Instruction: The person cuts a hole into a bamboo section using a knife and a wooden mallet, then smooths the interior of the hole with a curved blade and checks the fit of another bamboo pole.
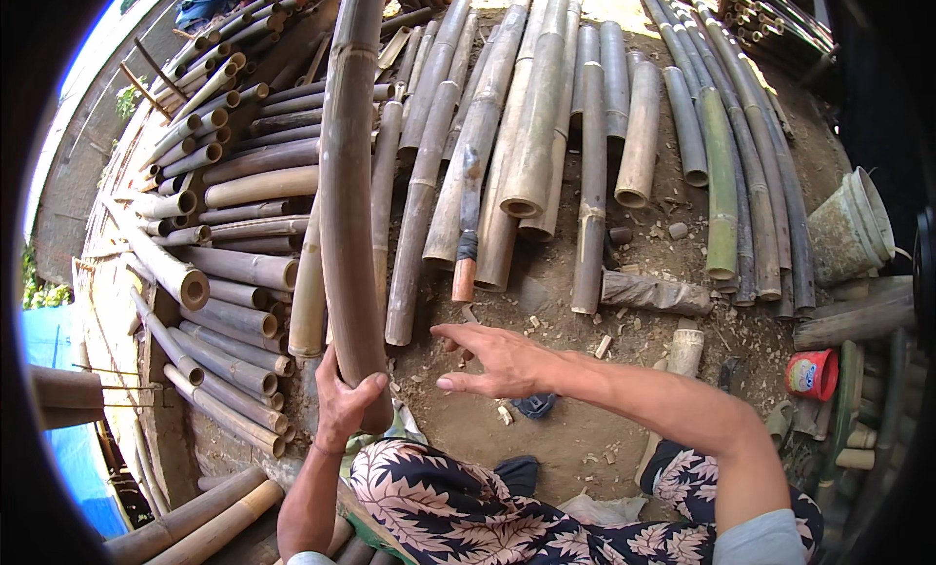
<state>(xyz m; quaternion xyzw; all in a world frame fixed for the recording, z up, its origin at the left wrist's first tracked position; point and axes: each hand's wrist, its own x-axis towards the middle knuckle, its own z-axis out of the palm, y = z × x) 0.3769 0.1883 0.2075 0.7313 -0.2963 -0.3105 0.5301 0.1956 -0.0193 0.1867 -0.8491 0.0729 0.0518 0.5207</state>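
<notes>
A long, thick brown bamboo pole (353, 175) stands nearly upright on the left, its top running out of view. My left hand (343, 394) is wrapped round it near the lower end, thumb across the front. Just to the right, my right hand (497, 360) reaches leftward with thumb and fingers apart, holding nothing and not touching the pole. Beyond its fingers lies a tool (466, 233) with a black-wrapped, orange-brown end, resting on the bamboo poles. A dark round object (535, 406) sits on the ground below my right forearm.
Several cut bamboo poles (541, 107) lie side by side ahead, a green one (720, 185) among them. Stacked bamboo (244, 263) fills the left. At right are a dirty white bucket (853, 229) and a red container (811, 374). A wooden block (655, 293) lies among chips.
</notes>
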